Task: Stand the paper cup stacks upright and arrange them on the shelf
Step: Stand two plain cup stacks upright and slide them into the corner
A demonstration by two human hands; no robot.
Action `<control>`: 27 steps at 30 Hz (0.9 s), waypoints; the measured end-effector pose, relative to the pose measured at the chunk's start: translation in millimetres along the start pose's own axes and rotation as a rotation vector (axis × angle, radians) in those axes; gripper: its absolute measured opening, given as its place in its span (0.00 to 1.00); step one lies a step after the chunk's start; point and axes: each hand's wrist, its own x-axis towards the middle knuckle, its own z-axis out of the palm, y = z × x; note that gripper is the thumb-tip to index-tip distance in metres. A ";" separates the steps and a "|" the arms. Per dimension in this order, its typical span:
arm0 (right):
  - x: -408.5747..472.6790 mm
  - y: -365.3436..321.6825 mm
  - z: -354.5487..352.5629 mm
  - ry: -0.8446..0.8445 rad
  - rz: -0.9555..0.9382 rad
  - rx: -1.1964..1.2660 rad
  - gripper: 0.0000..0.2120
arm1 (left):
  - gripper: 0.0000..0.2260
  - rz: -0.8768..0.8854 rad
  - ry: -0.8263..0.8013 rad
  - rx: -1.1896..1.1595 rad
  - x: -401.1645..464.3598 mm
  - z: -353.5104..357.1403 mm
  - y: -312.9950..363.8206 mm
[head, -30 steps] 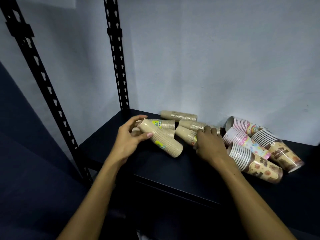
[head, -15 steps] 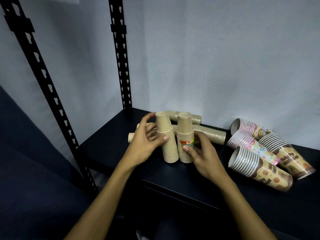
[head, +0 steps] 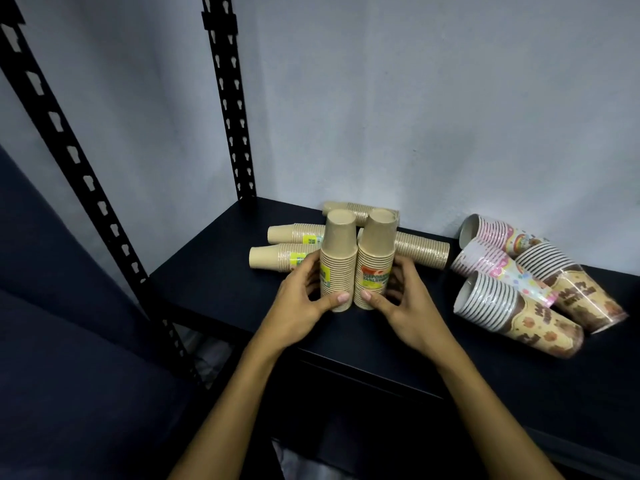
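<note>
Two brown paper cup stacks stand upright, rims down, side by side on the black shelf [head: 207, 292]. My left hand [head: 298, 306] grips the left brown stack [head: 338, 258] near its base. My right hand [head: 405, 306] grips the right brown stack [head: 375, 258], which bears an orange and yellow label. Behind them several brown stacks [head: 284, 258] lie on their sides. To the right lie several wider patterned stacks, pink ones [head: 491, 261] and brown printed ones [head: 512, 313].
A pale wall rises right behind the shelf. Two black perforated uprights [head: 228, 109] stand at the left corner and front left. The shelf's front edge runs just below my wrists, with dark space beneath.
A second ago both brown stacks lay tilted in my hands. They now stand upright and close together, and my hands have slid down to their bases.
</note>
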 end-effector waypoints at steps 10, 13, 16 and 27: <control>0.8 0.0 0.6 -0.014 0.002 -0.088 0.28 | 0.34 -0.030 -0.028 0.033 3.5 -1.5 -3.2; 1.0 0.0 0.4 -0.011 -0.013 -0.087 0.25 | 0.34 -0.062 -0.085 -0.041 3.1 -4.7 -5.0; 1.3 1.9 0.0 0.004 -0.012 -0.076 0.24 | 0.37 -0.048 -0.024 0.001 4.7 -1.2 -9.1; 2.5 0.9 -6.0 -0.041 0.017 -0.021 0.26 | 0.35 0.009 0.112 0.009 -0.7 -1.6 -4.7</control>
